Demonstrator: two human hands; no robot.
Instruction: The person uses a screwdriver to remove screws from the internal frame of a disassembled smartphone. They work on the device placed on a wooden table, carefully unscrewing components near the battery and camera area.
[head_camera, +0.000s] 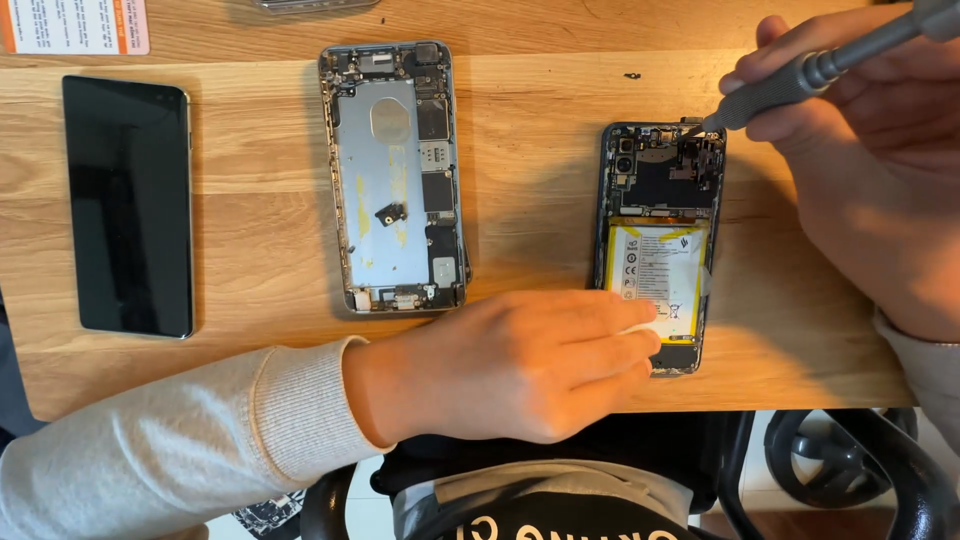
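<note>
A: Left of you, a dark phone (128, 207) lies face up, then a stripped silver phone shell (394, 176).

B: Your left hand (520, 365) lies flat, fingers pinning the opened phone (659, 240) (bottom end). Your right hand (870, 170) grips a screwdriver (800, 75), tip at its top corner.

Pale grey ribbed-cuff knit sleeve on left arm (200, 440), same grey cuff at right wrist (925, 365), both hands bare, no rings.
</note>
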